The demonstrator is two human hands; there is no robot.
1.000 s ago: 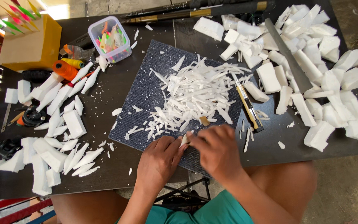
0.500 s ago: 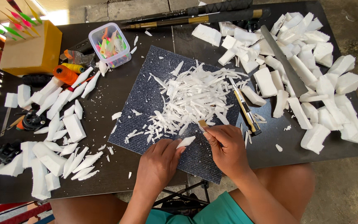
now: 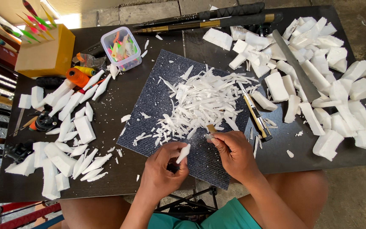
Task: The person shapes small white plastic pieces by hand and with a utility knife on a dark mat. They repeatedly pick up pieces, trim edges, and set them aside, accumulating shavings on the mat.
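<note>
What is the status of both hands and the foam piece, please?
Left hand shut on tapered white foam piece. Right hand shut on small blade, tip apart from foam. Shavings pile on dark mat ahead; yellow utility knife alongside.

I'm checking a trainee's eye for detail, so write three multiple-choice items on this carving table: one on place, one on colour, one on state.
1. Where does the heap of white shavings lie?
A. on the dark mat
B. in the clear box
C. on the floor

2. What colour is the block at the table's far left corner?
A. blue
B. yellow
C. white

3. What is the left hand doing?
A. resting flat
B. holding a tapered white foam piece
C. gripping the box cutter

Key: 1 A, the shavings cover the mat; 2 B, its faces are yellow; 3 B, its fingers pinch the piece.
</note>
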